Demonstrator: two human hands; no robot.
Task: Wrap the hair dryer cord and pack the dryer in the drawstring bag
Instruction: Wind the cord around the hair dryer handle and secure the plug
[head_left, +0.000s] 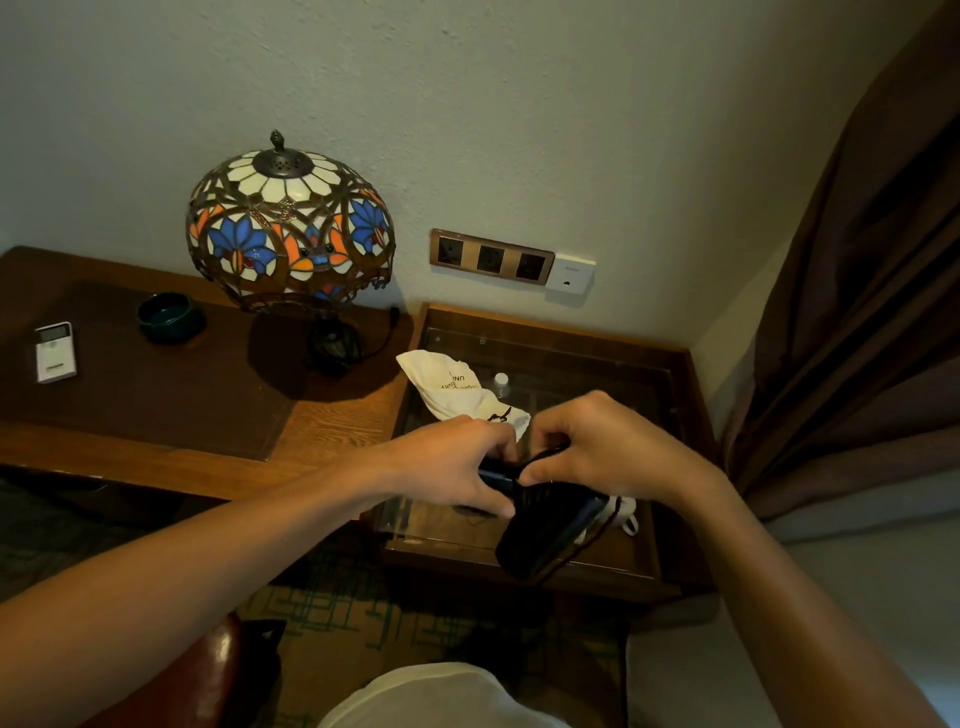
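Hair dryer: our left hand grips its handle for steadiness, our right hand pinches the cord to wind it.

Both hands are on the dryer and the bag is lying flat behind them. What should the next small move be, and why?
Probably another turn of the cord around the hair dryer. The left hand grips the handle, the right hand pinches the cord above it, and a length hangs loose beside the body. The drawstring bag lies untouched on the glass-topped table, so packing looks premature.
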